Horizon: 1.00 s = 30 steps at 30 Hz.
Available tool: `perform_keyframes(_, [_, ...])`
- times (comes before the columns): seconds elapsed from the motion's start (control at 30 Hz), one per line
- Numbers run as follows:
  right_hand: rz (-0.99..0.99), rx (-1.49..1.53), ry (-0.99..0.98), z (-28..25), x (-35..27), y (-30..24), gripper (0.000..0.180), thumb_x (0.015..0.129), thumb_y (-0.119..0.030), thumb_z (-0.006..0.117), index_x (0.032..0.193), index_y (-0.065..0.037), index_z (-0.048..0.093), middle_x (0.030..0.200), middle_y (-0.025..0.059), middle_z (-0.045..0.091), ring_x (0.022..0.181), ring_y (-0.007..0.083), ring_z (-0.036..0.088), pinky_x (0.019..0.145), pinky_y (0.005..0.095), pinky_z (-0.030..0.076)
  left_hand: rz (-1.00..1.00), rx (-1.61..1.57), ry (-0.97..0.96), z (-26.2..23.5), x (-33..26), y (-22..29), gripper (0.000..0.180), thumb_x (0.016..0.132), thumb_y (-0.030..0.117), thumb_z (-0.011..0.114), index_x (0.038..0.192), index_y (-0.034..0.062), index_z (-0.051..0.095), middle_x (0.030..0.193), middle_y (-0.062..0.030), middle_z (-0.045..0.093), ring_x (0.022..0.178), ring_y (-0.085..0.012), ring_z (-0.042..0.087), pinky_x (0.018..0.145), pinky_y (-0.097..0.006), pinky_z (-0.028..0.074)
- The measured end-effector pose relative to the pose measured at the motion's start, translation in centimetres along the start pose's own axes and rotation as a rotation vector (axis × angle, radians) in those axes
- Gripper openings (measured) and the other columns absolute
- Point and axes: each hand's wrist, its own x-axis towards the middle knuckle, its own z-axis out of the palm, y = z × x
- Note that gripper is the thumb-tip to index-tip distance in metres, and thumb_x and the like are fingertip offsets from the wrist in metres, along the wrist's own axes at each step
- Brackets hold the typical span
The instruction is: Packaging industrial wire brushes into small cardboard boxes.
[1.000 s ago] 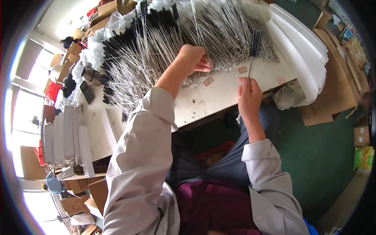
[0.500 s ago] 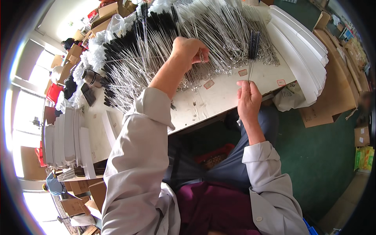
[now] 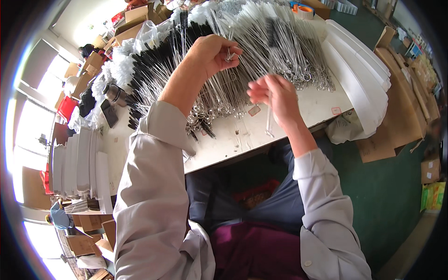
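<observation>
My left hand (image 3: 214, 57) is closed around the looped wire ends of some thin wire brushes, over the middle of a wide row of such brushes. Their stems and bristles merge with the row behind. My right hand (image 3: 279, 99), its fingers blurred, holds wire brushes whose black bristles (image 3: 271, 32) point away from me and whose looped ends (image 3: 269, 132) stick out below the palm; how many cannot be made out. Silver-stemmed brushes (image 3: 205, 100) lie spread on the white table (image 3: 228, 143), black-bristled at left, white-bristled (image 3: 252, 23) toward the right, loops mostly facing me.
White folded card strips (image 3: 357, 70) lie at the table's right end, and a stack of white card (image 3: 77, 163) stands at left. A flask (image 3: 114, 93) and a dark phone-like slab (image 3: 109, 114) sit near the left edge. Orange tape (image 3: 305, 12) is at the back; cardboard (image 3: 396, 93) leans at right.
My right hand has moved up and left with its black-bristled brushes, from the table's front edge to over the row. My left hand has shifted slightly up and left, loops now showing in its fingers.
</observation>
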Motion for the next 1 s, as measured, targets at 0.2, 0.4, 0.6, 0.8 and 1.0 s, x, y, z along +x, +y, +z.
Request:
perform_keyframes(0.2, [0.098, 0.133, -0.137, 1.8, 8.5, 3.2, 0.032, 0.111, -0.021, 0.046, 0.121, 0.007, 0.059, 0.131, 0.0279, 0.061, 0.126, 0.0364, 0.061, 0.11, 0.0497, 0.05, -0.018, -0.047, -0.025, 0.8, -0.6, 0.0, 0.016, 0.097, 0.002, 0.062, 0.105, -0.0111, 0.067, 0.08, -0.0118, 0.067, 0.063, -0.0182, 0.063, 0.062, -0.031, 0.06])
perform_keyframes(0.4, [0.044, 0.12, -0.147, 0.5, 10.7, 5.0, 0.03, 0.108, -0.021, 0.051, 0.107, 0.007, 0.059, 0.12, 0.0266, 0.065, 0.114, 0.0363, 0.067, 0.105, 0.0465, 0.054, 0.012, 0.013, -0.033, 1.1, -3.3, 0.2, 0.024, 0.099, 0.006, 0.061, 0.115, -0.0118, 0.064, 0.081, -0.0106, 0.067, 0.064, -0.0179, 0.061, 0.066, -0.034, 0.058])
perform_keyframes(0.6, [0.107, 0.079, -0.112, 0.2, 10.8, 4.0, 0.03, 0.108, -0.021, 0.05, 0.104, 0.007, 0.059, 0.121, 0.027, 0.065, 0.115, 0.0379, 0.067, 0.103, 0.0477, 0.055, 0.041, 0.042, -0.083, -1.0, -4.4, 0.1, 0.024, 0.099, 0.008, 0.061, 0.114, -0.0104, 0.063, 0.077, -0.01, 0.067, 0.062, -0.0168, 0.062, 0.062, -0.034, 0.058])
perform_keyframes(0.8, [0.059, -0.056, -0.105, 1.9, 10.8, 3.1, 0.031, 0.108, -0.024, 0.052, 0.105, 0.005, 0.06, 0.119, 0.0257, 0.066, 0.112, 0.0356, 0.069, 0.099, 0.0447, 0.057, -0.014, 0.038, -0.101, -1.2, -5.1, -3.8, 0.021, 0.101, 0.01, 0.061, 0.108, -0.009, 0.063, 0.079, -0.0165, 0.071, 0.063, -0.0213, 0.069, 0.056, -0.038, 0.062])
perform_keyframes(1.0, [0.125, -0.039, -0.078, 1.4, 11.8, 3.4, 0.038, 0.111, -0.023, 0.046, 0.132, 0.009, 0.051, 0.131, 0.026, 0.063, 0.12, 0.0347, 0.066, 0.104, 0.0453, 0.054, -0.134, 0.054, -0.099, 1.4, -6.7, -10.5, 0.019, 0.103, 0.014, 0.059, 0.104, -0.0057, 0.061, 0.088, -0.0196, 0.071, 0.068, -0.028, 0.07, 0.065, -0.04, 0.062])
